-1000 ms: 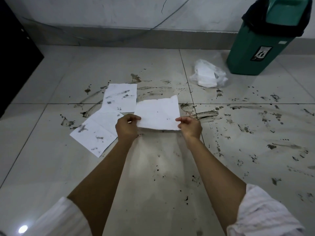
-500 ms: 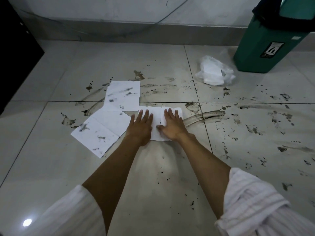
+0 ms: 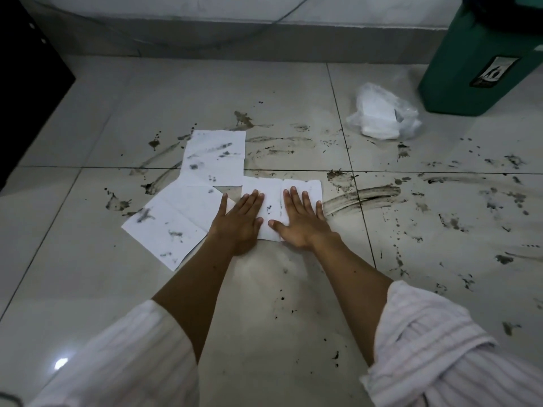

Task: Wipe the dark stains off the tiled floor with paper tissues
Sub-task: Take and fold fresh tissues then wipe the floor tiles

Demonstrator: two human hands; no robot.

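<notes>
Here I am pressing both flat palms on a tissue [image 3: 274,207] at the frame's center, my left hand [image 3: 239,218] and right hand [image 3: 299,220] lying open, fingers straight, with the dark smear [image 3: 363,196] lying just right of it.

Both forearms are bare, with pale pinkish-white sleeves [image 3: 426,342] bearing faint stripes pushed up near the elbows, at lower left and lower right of the frame. No rings show on the hands.
</notes>
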